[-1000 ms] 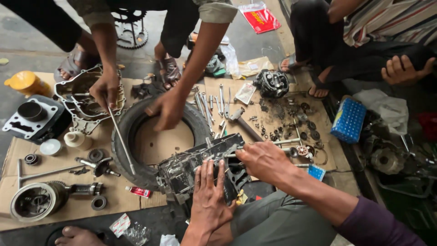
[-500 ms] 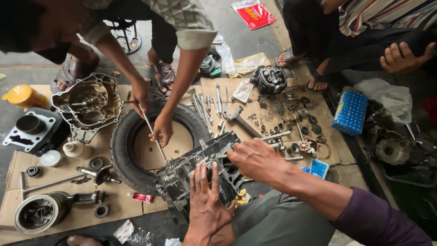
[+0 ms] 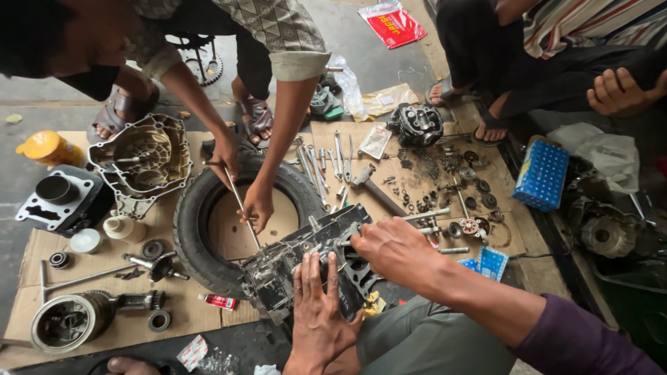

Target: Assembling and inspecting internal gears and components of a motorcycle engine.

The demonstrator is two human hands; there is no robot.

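Observation:
A dark, greasy engine crankcase (image 3: 285,271) rests on the near edge of a black tyre (image 3: 191,229). My left hand (image 3: 316,305) lies flat on top of the case with its fingers spread. My right hand (image 3: 392,250) is closed over the case's right edge, next to a metal stud sticking out. Across from me a co-worker bends over the tyre. One of their hands (image 3: 258,206) and their other hand (image 3: 226,149) hold a long thin metal rod (image 3: 240,205) whose tip reaches the case.
On the cardboard lie an engine side cover (image 3: 142,160), a cylinder block (image 3: 59,198), a yellow bottle (image 3: 48,147), gears and shafts (image 3: 156,264) at left, spanners (image 3: 326,163), a cylinder head (image 3: 417,125), small parts and a blue box (image 3: 542,173) at right. Another person sits at top right.
The co-worker has leaned further over the tyre and brought the rod down and nearer to the crankcase. My two hands have stayed on the case.

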